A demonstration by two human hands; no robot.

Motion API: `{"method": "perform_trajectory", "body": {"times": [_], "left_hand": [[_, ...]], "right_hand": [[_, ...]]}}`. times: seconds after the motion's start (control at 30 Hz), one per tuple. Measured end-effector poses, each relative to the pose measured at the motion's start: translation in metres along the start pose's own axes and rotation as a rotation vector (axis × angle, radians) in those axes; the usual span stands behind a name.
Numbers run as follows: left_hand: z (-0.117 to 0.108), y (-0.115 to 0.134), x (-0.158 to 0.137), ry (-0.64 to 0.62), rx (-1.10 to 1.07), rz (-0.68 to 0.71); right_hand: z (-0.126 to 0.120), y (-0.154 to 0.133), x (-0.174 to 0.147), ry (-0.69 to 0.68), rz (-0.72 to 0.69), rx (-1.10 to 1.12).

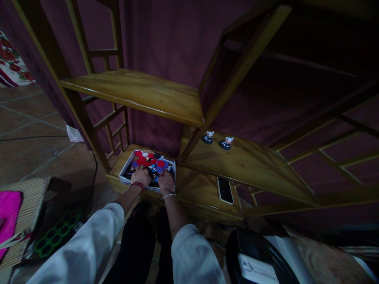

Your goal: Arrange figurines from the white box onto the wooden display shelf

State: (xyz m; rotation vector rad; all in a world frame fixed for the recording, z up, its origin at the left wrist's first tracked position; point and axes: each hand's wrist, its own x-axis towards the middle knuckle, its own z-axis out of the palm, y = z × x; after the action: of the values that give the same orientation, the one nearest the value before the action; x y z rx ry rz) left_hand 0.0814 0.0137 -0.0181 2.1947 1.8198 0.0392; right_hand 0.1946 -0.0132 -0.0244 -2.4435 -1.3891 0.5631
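Note:
A shallow white-edged box [121, 178] stands on the lowest board of a wooden shelf. Inside it lie many small figures with round red, blue and dark bases [160, 163], jumbled together. My left hand [141, 176], with a red bead bracelet at the wrist, reaches into the box's left half. Its fingers are bent down among the figures. On the right side of the box is my right hand [166, 182], wearing a thin light bangle, its fingers curled in over the pile. The fingertips of both hands are hidden, so what they grip is unclear.
Two small white-and-dark figurines [227, 142] stand on the middle shelf [251, 165]. A phone-like dark panel with a white frame [225, 190] lies below. Slanting wooden posts divide the shelf. A black stool [237, 252] is at lower right, a green holed tray [57, 233] at lower left.

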Motion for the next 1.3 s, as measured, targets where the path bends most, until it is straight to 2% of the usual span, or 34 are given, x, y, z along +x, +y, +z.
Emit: {"method": "perform_trajectory", "body": {"times": [0.17,0.5,0.67,0.83,1.1,1.3], "left_hand": [[0.0011,-0.0005,0.0005,0.007,0.014,0.007],[0.0013,-0.0003,0.0007,0.004,0.019,0.01],[0.0023,-0.0004,0.0007,0.002,0.03,0.021],[0.0005,-0.0002,0.0005,-0.004,0.015,0.023],[0.0014,-0.0008,0.0005,0.014,0.002,0.026],[0.002,-0.0005,-0.0004,0.042,-0.011,0.031]], "right_hand": [[-0.002,-0.0001,-0.0022,0.03,0.014,0.089],[-0.0018,0.001,-0.0005,-0.004,0.074,0.062],[-0.0038,0.0015,-0.0004,-0.033,0.02,0.022],[-0.0064,0.0019,0.0001,-0.076,-0.003,0.105],[-0.0041,-0.0008,0.0024,-0.002,0.012,0.109],[-0.0016,0.0002,0.0,0.004,0.029,0.153]]}}
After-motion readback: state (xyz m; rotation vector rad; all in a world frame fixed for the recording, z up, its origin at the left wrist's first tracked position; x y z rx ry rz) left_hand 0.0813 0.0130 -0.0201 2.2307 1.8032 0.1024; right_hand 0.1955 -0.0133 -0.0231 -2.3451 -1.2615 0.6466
